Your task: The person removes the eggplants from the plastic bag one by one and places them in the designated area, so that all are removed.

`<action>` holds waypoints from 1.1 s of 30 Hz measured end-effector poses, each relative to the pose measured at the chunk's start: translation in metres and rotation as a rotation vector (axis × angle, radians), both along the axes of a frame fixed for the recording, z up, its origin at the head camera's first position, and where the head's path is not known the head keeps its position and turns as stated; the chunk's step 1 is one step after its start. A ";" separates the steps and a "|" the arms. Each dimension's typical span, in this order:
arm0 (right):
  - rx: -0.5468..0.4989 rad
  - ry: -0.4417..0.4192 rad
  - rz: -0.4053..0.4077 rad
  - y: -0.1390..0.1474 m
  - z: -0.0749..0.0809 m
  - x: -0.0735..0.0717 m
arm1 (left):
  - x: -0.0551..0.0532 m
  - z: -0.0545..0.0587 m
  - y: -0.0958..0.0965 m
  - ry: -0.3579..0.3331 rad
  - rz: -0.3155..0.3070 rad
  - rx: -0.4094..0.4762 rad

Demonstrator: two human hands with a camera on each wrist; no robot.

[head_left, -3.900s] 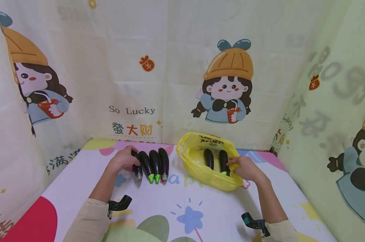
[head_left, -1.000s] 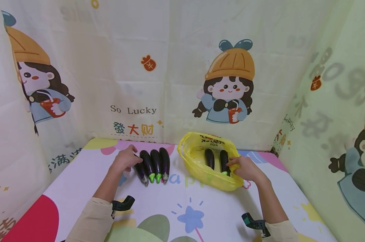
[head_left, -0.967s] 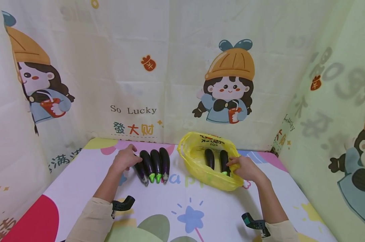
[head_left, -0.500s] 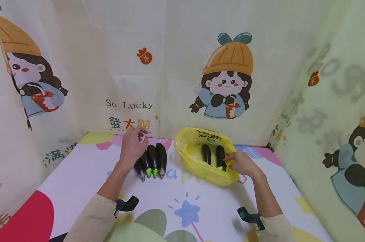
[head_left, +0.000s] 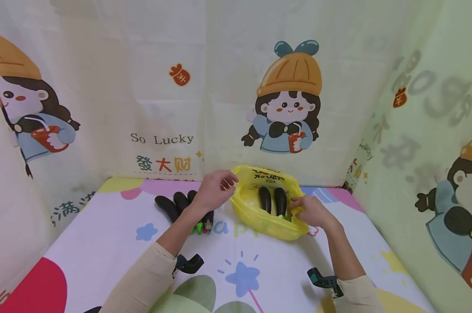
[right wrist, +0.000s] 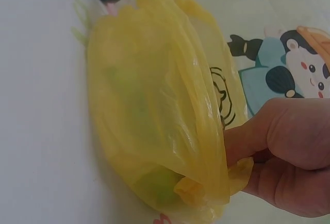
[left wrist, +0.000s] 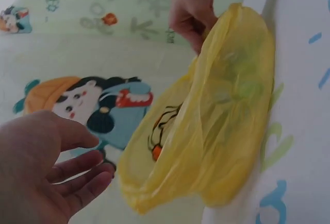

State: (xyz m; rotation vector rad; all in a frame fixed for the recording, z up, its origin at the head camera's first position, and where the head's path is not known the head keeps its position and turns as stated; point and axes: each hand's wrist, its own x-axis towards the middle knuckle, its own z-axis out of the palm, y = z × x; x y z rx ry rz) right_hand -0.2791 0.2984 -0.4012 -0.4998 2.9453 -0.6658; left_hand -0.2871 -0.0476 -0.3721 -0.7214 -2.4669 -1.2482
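A yellow plastic bag (head_left: pixel 255 224) lies with its mouth open on the table, and two dark eggplants (head_left: pixel 265 200) rest inside it. My right hand (head_left: pixel 315 212) pinches the bag's right rim; the right wrist view shows the gathered plastic between thumb and fingers. At the left rim is my left hand (head_left: pixel 213 191), holding nothing. Its loosely bent fingers (left wrist: pixel 77 180) stand just apart from the bag in the left wrist view. Several more eggplants (head_left: pixel 166 207) lie side by side on the table, left of the bag, partly hidden by my left hand and forearm.
A white table (head_left: pixel 114 243) with coloured prints carries everything. Behind it and at both sides hang cream printed curtains (head_left: pixel 228 108). A dark wrist camera (head_left: pixel 190 264) sits on my left sleeve, another (head_left: pixel 323 279) on the right.
My left hand has let go of the leftmost eggplant, lifted, and moved right to the bag's left rim. That eggplant was earlier shifted right against the row. My right hand keeps its hold.
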 end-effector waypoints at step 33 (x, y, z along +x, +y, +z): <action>0.014 -0.010 -0.018 0.001 0.003 0.002 | -0.062 -0.023 0.129 -0.471 -0.157 -0.595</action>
